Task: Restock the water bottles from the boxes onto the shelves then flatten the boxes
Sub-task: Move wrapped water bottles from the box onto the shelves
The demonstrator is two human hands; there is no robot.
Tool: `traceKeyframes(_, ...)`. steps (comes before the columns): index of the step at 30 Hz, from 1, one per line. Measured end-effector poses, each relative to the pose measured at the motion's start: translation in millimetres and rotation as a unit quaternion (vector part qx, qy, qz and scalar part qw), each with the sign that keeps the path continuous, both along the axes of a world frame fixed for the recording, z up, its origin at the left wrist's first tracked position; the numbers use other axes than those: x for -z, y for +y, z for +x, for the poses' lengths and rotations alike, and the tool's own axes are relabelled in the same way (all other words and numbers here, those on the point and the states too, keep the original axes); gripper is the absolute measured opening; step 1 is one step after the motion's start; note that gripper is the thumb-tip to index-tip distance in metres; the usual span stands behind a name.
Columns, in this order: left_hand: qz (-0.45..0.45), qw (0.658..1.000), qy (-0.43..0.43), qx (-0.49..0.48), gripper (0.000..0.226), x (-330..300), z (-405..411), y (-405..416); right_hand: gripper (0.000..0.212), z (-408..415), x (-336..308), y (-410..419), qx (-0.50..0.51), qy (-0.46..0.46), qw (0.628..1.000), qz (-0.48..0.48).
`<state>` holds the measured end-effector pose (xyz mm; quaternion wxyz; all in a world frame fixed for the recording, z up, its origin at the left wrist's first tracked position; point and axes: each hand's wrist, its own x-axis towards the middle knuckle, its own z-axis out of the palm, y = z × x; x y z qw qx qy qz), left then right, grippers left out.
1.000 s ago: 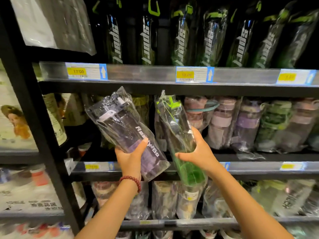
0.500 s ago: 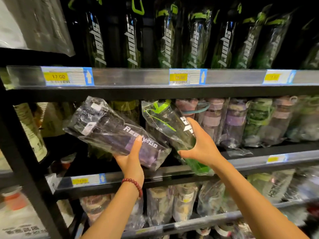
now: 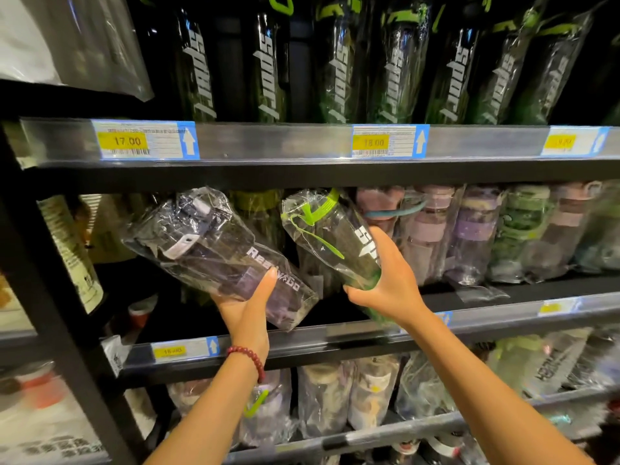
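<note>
My left hand point(image 3: 250, 307) grips the lower end of a dark purple "Ready Go" bottle point(image 3: 208, 246) in a clear plastic bag, tilted with its cap up and to the left. My right hand point(image 3: 389, 283) grips a green bottle point(image 3: 328, 236) with a lime-green strap, also bagged and tilted left. Both bottles hang in front of the middle shelf point(image 3: 335, 333), their caps under the shelf above. The base of the green bottle is hidden behind my right hand.
Tall black and green "Sport" bottles point(image 3: 335, 62) fill the top shelf. Bagged pastel bottles point(image 3: 476, 229) crowd the right of the middle shelf, more stand on the shelf below point(image 3: 335, 397). A black upright post point(image 3: 43, 297) rises at the left.
Both bottles have tipped further left and moved in toward the middle shelf opening. My view has drawn closer to the shelves.
</note>
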<state>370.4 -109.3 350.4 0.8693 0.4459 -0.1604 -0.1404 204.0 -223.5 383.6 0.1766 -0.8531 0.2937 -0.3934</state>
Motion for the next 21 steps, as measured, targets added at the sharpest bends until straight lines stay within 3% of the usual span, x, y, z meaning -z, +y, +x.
traceKeyframes(5, 0.033, 0.999, -0.011, -0.001, 0.06, 5, 14, 4, 0.098, 8, 1, 2, -0.007, -0.01, 1.0, 0.006)
traceKeyframes(10, 0.043, 0.999, -0.021, -0.007, 0.029, 6, 18, 6, 0.086, 14, -5, 1, -0.028, -0.004, 1.0, -0.002)
traceKeyframes(17, 0.047, 0.997, -0.053, -0.021, 0.038, 2, 18, 12, 0.079, 31, 5, 0, -0.053, -0.035, 0.998, 0.017)
traceKeyframes(21, 0.067, 0.994, -0.077, -0.041, 0.069, 12, 31, 18, 0.088, 44, 16, 2, -0.041, -0.041, 0.998, 0.034)
